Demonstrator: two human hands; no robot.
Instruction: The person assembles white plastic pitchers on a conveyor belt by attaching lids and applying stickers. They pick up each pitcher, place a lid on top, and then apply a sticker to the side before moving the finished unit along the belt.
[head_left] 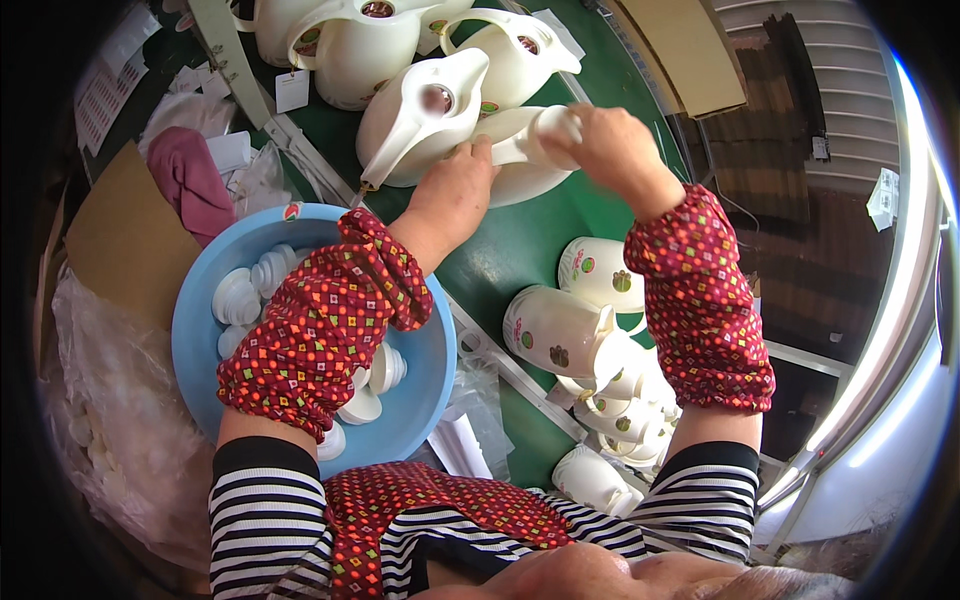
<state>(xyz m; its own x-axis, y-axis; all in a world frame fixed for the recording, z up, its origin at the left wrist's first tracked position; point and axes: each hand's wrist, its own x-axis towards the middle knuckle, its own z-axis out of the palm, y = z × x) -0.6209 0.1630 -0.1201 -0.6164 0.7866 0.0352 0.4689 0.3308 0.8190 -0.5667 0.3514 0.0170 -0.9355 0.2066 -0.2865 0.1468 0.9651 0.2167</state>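
Observation:
A white plastic jug [425,120] lies on its side on the green table [520,240], spout toward me. My left hand [455,185] rests against the jug's body and steadies it. My right hand [610,140] grips the jug's white handle [535,135], which sticks out to the right. Both forearms wear red patterned sleeve covers. A pale round lid-like part [525,180] lies under the handle.
A blue basin [200,330] with several white caps [240,295] sits under my left forearm. More white jugs stand at the far edge [350,45] and lie piled at the lower right [565,330]. Cardboard [125,235], a pink cloth [190,180] and clear plastic bags [110,440] are at left.

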